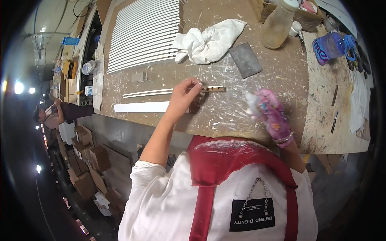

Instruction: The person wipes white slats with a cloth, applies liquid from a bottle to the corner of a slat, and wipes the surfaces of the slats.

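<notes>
Below the white cloth, pinching the slim holed strip in closed fingers of the left hand — seemingly steadying it. Lower right of that cloth, with a white wad at the pink-covered right hand — too blurred to tell finger closure. Next, likely calls for a firm, level hold.

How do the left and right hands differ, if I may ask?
The left hand is bare; the right hand wears a pink patterned covering. The left is at the slim strip; the right is away from it. The left looks sharp; the right blurred. Both are over the worktable.
</notes>
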A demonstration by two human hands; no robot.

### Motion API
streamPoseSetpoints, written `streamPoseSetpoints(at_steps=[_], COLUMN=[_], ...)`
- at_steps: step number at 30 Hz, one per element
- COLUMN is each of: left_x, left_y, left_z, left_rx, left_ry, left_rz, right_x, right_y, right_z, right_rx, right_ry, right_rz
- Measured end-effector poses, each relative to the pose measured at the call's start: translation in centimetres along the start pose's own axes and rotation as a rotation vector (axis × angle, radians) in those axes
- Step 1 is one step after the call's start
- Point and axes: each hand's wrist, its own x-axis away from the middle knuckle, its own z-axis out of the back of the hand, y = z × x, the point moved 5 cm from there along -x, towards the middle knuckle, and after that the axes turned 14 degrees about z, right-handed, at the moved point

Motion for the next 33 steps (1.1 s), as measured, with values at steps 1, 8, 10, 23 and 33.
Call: streamPoseSetpoints(at_steps=[1, 8, 10, 23, 33], left_x=[0.1, -0.1, -0.3, -0.4, -0.8], left_y=[-0.1, -1.4, -1.4, -0.7, -1.5], left_z=[0.3, 2.3, 2.4, 2.8, 3.0], left_rx=[-0.005, 0.083, 0.092, 0.159, 0.129], left_ry=[-0.003, -0.086, -0.116, -0.255, -0.246], left_rz=[-0.011, 0.0, 0.009, -0.013, 0.036], right_x=[-0.1, -1.7, -2.0, -3.6, -3.7], right_y=[0.2, 2.7, 3.5, 0.3, 0.1], right_z=[-1.2, -3.9, -4.0, -7.7, -9.2], right_rx=[-0.009, 0.095, 0.142, 0.949, 1.139], right_ry=[-0.038, -0.19, -0.178, -0.314, -0.401], right_rz=[-0.019, -0.119, -0.052, 0.486, 0.75])
